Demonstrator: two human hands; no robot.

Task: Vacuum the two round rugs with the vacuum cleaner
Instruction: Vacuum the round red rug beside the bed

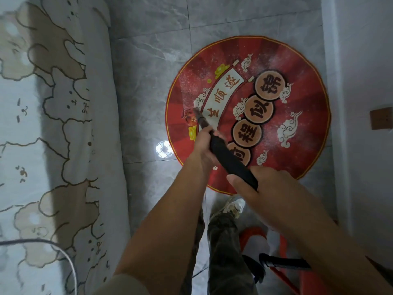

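Hands (pixel 203 145) (pixel 263 184) two, gripping one wand (pixel 230 159), one rug (pixel 297 67)

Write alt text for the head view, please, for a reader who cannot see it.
Both hands grip a black vacuum wand, the left hand ahead of the right hand, its narrow nozzle on a round red rug speckled with white dust. The rug lies on grey floor tiles beside a bed with a cartoon-print cover.
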